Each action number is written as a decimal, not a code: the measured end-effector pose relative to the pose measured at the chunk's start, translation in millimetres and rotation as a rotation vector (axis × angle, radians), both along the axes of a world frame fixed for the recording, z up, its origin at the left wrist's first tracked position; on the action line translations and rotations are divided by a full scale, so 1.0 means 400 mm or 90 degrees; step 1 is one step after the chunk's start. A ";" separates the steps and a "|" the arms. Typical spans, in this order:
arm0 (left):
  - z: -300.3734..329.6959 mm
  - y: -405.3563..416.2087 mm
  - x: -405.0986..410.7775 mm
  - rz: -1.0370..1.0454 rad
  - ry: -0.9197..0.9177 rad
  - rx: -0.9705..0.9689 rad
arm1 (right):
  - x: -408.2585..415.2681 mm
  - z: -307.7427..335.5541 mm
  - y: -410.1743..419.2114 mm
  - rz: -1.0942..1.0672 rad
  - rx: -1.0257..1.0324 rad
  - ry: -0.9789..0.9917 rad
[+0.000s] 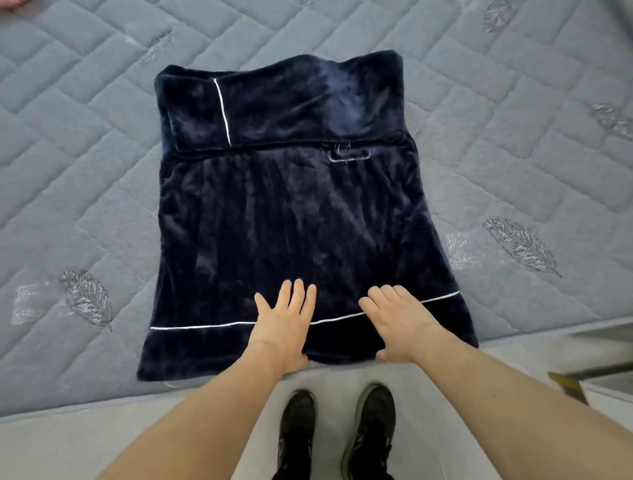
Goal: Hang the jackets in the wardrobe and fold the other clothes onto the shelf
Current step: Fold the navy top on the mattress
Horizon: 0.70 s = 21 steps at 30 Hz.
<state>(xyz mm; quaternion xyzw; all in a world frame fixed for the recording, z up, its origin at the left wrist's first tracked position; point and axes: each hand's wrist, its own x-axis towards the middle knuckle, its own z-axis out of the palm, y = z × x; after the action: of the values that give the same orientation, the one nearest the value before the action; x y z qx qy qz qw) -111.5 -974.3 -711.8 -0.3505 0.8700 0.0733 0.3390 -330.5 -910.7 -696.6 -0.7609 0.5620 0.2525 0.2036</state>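
Note:
A dark navy velvety garment (291, 212) with thin white piping lies flat on the grey quilted mattress (78, 144). Its far end is folded over towards me in a band. My left hand (286, 322) lies flat on the near hem, fingers straight and spread, thumb at the hem's edge. My right hand (399, 320) presses on the hem beside it, fingers straight, thumb tucked at the cloth's near edge. Both hands sit close together near the middle of the hem, over the white piping line.
The mattress edge (102, 394) runs across in front of me. My two black shoes (337, 435) stand on the pale floor below it. A bit of pink fabric (10, 4) shows at the top left corner. A dark-edged object (575, 380) sits at the right.

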 end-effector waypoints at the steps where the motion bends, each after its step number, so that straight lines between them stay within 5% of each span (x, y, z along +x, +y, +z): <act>1: 0.008 -0.003 -0.008 -0.007 0.010 -0.019 | 0.004 0.002 0.003 -0.002 -0.007 0.010; 9: 0.102 -0.153 -0.077 0.163 0.120 -0.026 | 0.026 0.054 -0.084 -0.178 -0.015 0.049; 13: 0.141 -0.169 -0.053 0.121 0.049 -0.104 | -0.004 0.108 -0.173 -0.271 0.042 0.082; 21: 0.239 -0.321 0.037 0.311 -0.052 -0.198 | -0.047 0.211 -0.322 -0.299 0.081 0.138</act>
<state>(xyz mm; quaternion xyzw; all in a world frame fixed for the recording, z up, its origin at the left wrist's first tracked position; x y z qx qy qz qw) -96.8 -1102.7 -616.1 -0.5997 0.7464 0.0043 0.2885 -349.1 -1039.6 -612.1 -0.5637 0.7248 0.3133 0.2424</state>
